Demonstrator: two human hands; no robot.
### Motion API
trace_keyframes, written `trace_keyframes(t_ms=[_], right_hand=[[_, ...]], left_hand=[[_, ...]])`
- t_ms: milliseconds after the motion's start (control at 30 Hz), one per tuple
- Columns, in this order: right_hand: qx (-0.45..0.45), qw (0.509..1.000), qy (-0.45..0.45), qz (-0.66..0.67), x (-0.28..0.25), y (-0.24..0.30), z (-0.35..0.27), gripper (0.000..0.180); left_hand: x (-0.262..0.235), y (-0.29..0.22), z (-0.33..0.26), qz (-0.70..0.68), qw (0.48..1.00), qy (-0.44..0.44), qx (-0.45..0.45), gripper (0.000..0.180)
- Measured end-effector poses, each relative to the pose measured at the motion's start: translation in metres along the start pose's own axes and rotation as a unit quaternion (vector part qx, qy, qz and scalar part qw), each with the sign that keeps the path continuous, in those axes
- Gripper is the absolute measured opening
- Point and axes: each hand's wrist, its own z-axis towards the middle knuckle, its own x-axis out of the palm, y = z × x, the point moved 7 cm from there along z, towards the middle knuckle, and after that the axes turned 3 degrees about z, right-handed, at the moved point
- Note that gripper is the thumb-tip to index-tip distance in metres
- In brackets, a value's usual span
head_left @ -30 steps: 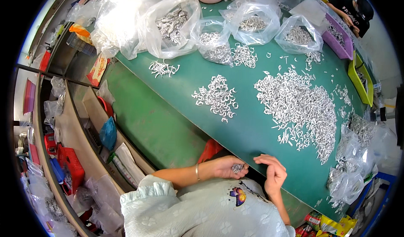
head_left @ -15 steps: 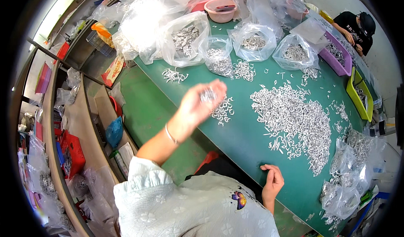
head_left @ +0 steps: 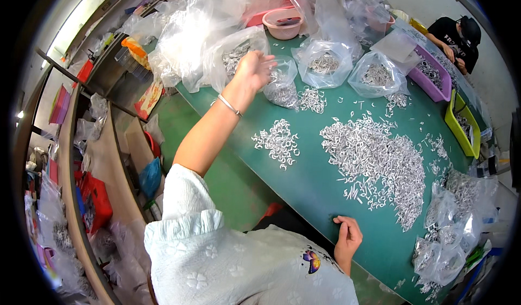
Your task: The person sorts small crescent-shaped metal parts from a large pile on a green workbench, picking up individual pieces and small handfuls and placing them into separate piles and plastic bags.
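My left hand (head_left: 254, 71) reaches over the far left of the table, its fingers stretched out toward the right. No metal pieces show in it now. It is over the front of a clear plastic bag of silvery pieces (head_left: 234, 59) and beside a smaller filled bag (head_left: 283, 91). Whether it touches either bag cannot be told. A small pile of curved silvery metal pieces (head_left: 277, 144) lies nearer me on the green table. My right hand (head_left: 347, 240) rests at the near table edge, fingers loosely curled, with nothing visible in it. A large heap of such pieces (head_left: 380, 161) spreads beyond it.
More open bags of metal pieces (head_left: 324, 62) stand along the far side, near a pink bowl (head_left: 283, 29). Purple (head_left: 432, 72) and yellow-green (head_left: 463, 123) trays sit at the right, past which another person (head_left: 457, 39) works. Filled bags (head_left: 450, 240) lie near right; shelves (head_left: 103, 164) stand left.
My left hand has moved away from me and left, from above the small pile to the bags. Pieces seen in its palm before no longer show. My right hand has hardly moved.
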Motion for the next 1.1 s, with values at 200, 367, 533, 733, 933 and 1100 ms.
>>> trace_keyframes(t_ms=[200, 367, 533, 733, 933, 1100], right_hand=[[-0.002, 1.0, 0.003, -0.004, 0.002, -0.001, 0.002, 0.015], [0.008, 0.999, 0.045, 0.004, 0.009, -0.001, 0.007, 0.015], [-0.076, 0.967, 0.225, -0.092, 0.072, 0.024, 0.05, 0.038], [-0.217, 0.914, 0.274, -0.205, 0.174, 0.021, 0.137, 0.055], [-0.208, 0.92, 0.253, -0.215, 0.173, 0.005, 0.136, 0.033], [-0.265, 0.915, 0.191, -0.235, 0.181, 0.021, 0.15, 0.026]], left_hand=[[0.0, -0.01, -0.033, 0.103, 0.99, 0.05, 0.078, 0.039], [-0.039, 0.013, -0.11, 0.094, 0.945, 0.058, 0.308, 0.03], [-0.079, 0.111, -0.153, 0.577, 0.744, -0.002, 0.338, 0.046], [-0.061, 0.13, -0.157, 0.542, 0.769, 0.071, 0.332, 0.055], [-0.064, 0.13, -0.161, 0.505, 0.798, 0.07, 0.321, 0.053], [-0.06, 0.128, -0.152, 0.513, 0.784, 0.054, 0.345, 0.053]])
